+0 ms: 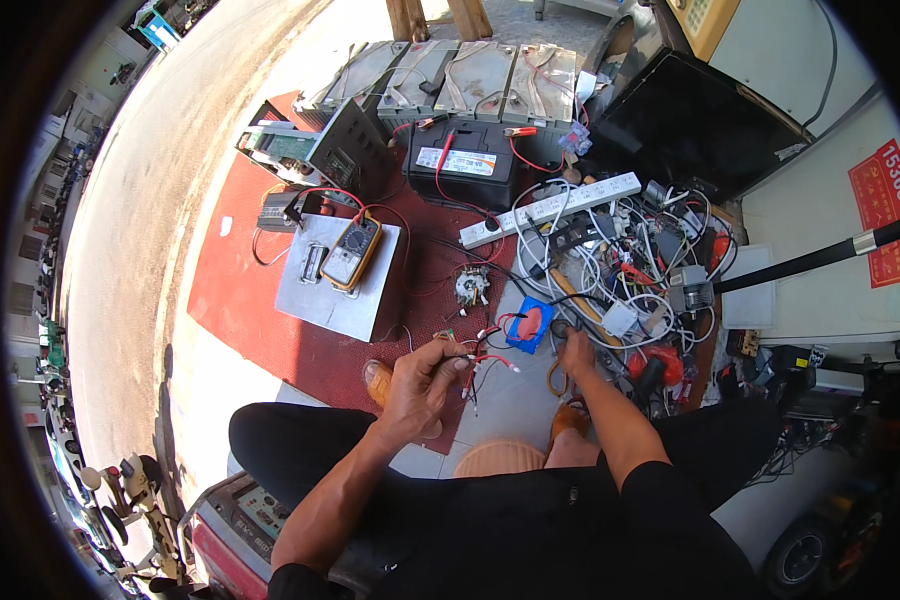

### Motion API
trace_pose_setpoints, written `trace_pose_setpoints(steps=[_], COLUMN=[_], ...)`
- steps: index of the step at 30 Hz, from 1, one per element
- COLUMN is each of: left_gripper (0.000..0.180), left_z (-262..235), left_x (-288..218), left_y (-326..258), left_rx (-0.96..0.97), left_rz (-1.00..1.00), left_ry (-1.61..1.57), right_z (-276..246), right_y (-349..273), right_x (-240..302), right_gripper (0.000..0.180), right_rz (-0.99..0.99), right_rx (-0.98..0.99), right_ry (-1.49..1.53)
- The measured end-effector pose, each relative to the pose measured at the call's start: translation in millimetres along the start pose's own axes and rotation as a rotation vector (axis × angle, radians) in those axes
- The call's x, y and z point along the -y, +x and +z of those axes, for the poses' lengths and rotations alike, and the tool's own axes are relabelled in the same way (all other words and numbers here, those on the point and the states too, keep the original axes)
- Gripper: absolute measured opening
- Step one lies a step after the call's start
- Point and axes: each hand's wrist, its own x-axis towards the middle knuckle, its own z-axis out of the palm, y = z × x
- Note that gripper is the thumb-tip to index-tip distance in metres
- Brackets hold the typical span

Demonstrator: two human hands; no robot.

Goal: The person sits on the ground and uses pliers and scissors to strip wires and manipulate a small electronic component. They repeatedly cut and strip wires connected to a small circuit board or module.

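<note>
Low over the front edge of the red mat, my left hand [425, 385] is closed in a pinch on a bundle of thin red and black wires [485, 360]. Some loose ends fan out to the right and downward. My right hand [576, 352] reaches to the floor beside the cable heap, its fingers curled at a small dark item that I cannot make out. Between the hands sits a blue square piece [518, 338] with a pinkish-red middle, and wires run to it. A loop-shaped orange handle [556, 378] lies just below my right hand.
A yellow multimeter [352, 252] rests on a silver metal box [315, 300]. Behind are a black battery [465, 185], an opened metal-cased device [345, 150] and several large grey batteries [445, 80]. A white power strip [570, 205] lies across tangled cables [610, 270] at right.
</note>
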Motion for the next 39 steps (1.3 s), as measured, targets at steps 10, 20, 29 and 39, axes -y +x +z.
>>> trace_pose_setpoints(steps=[10,20,29,39], left_gripper=[0.016,0.017,0.025,0.037], left_z=[32,37,29,19], left_x=[27,12,-3,-19], left_y=[15,5,-23,-33], left_rx=[-0.076,0.082,0.122,0.150], left_rz=[-0.215,-0.020,-0.149,-0.129], left_ry=[-0.575,-0.637,-0.799,-0.764], right_z=[-129,-264,-243,-235], right_y=[14,-138,-204,-208], right_x=[34,153,173,179], right_gripper=[0.020,0.057,0.031,0.036], right_rz=[0.219,-0.190,-0.682,-1.121], right_rx=[0.443,1.189,0.315,-0.466], right_ry=[1.615,1.929,0.990,0.076])
